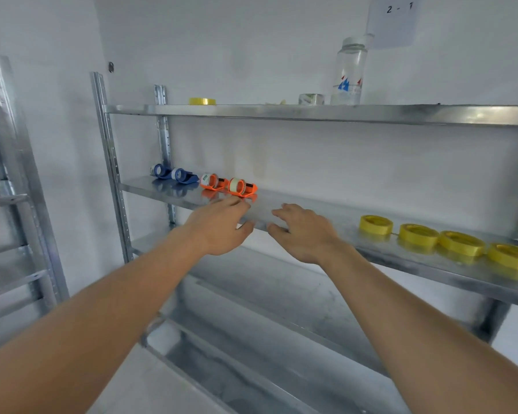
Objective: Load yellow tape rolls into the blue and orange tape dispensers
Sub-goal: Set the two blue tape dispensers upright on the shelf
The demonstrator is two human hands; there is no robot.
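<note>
Middle shelf, right part: I count four flat yellow tape rolls lying on their sides in a row on the galvanised metal middle shelf (pixel 326 213). From the nearest the centre outward: first yellow roll (pixel 376 225), second yellow roll (pixel 418 234), third yellow roll (pixel 461 243), fourth yellow roll (pixel 513 256). The second, third and fourth sit just beside one another; the first stands slightly apart from the second.

Same shelf, left part: two blue plastic tape dispensers, far-left blue dispenser (pixel 160 171) and second blue dispenser (pixel 183 175), then two orange plastic tape dispensers, left orange dispenser (pixel 212 182) and right orange dispenser (pixel 241 187). All four stand in a line near the back wall. Each carries a pale roll on its hub; I cannot tell what kind.

Hands: left hand (pixel 222 225) is held out over the shelf's front edge, fingers relaxed and holding nothing, fingertips just in front of the right orange dispenser; I cannot tell whether they touch it. Right hand (pixel 304 231) is beside it, fingers loosely spread, also empty, well apart from the yellow rolls.

Top shelf (pixel 281 111): one more yellow tape roll (pixel 202 101), a small clear-looking roll (pixel 311 99), a transparent plastic bottle (pixel 349 73). Paper sheet (pixel 393 19) on the wall, marked "2 - 1".
</note>
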